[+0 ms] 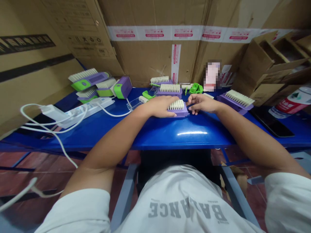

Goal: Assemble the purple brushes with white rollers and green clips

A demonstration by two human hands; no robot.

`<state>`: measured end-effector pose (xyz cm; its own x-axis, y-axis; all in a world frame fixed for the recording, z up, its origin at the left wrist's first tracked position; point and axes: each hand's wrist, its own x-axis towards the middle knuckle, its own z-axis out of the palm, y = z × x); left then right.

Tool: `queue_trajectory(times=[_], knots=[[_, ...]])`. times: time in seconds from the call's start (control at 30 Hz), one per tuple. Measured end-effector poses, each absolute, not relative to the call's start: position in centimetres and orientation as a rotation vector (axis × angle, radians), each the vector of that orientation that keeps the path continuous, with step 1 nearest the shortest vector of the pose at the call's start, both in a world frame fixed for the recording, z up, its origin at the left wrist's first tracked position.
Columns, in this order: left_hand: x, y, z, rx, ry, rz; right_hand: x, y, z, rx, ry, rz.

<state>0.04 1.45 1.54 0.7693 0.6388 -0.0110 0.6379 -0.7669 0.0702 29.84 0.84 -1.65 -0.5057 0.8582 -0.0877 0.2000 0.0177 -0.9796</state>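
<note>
A purple brush head with white bristles (181, 112) lies bristles up on the blue table. My left hand (161, 106) is closed over its left part, thumb along the near side. At the brush head's right end, my right hand (202, 103) has its fingers curled together; anything between them is too small to make out. Just behind lies another purple brush head (170, 89), with one more (160, 79) beyond it. Bright green plastic parts (196, 88) sit behind my right hand, and a green piece (147, 95) lies behind my left wrist.
Several purple-and-green brushes (91, 81) are piled at the left, near a white power strip (85, 111) with cables. Right of my hands are a purple brush head (236, 101), a black phone (272, 121), a bottle (290, 103) and cardboard boxes (264, 64). Cardboard (150, 58) walls the back.
</note>
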Motion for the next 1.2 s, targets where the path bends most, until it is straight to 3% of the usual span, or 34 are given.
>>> queue_trajectory(times=[0.67, 1.2], knots=[[0.25, 1.15, 1.85, 2.887, 1.057, -0.015, 30.10, 0.63, -1.60, -0.972, -1.660, 1.850], [-0.03, 1.73, 1.36, 2.896, 1.042, 0.035, 30.80, 0.77, -0.94, -1.102, -1.649, 1.712]])
